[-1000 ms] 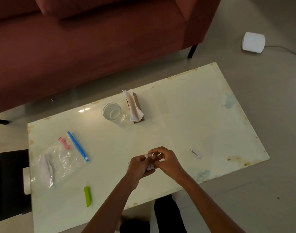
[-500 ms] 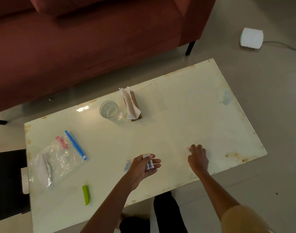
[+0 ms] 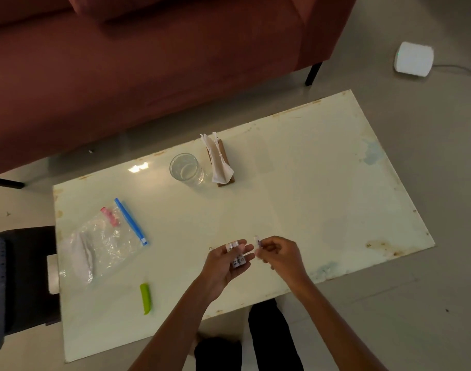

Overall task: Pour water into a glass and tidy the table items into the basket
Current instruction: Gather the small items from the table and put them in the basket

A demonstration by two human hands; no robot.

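My left hand (image 3: 226, 266) lies palm up over the table's near edge, and two small white labelled tubes (image 3: 237, 257) rest across its straight fingers. Just to the right, my right hand (image 3: 278, 254) pinches another small white tube (image 3: 258, 241) at its fingertips, close to the left fingertips. A clear glass (image 3: 186, 170) stands upright at the far middle of the pale table (image 3: 322, 196), next to a napkin holder (image 3: 220, 163) with white napkins.
A clear zip bag (image 3: 100, 245) with a blue strip (image 3: 131, 222) and a pink item (image 3: 109, 216) lies at the left. A green clip (image 3: 145, 298) lies near the front. A red sofa (image 3: 148, 62) stands behind. A white device (image 3: 413, 58) sits on the floor.
My right hand reached to the table's right side, picked up the small tube lying there, and came back beside my left hand, which stayed in place with its tubes.
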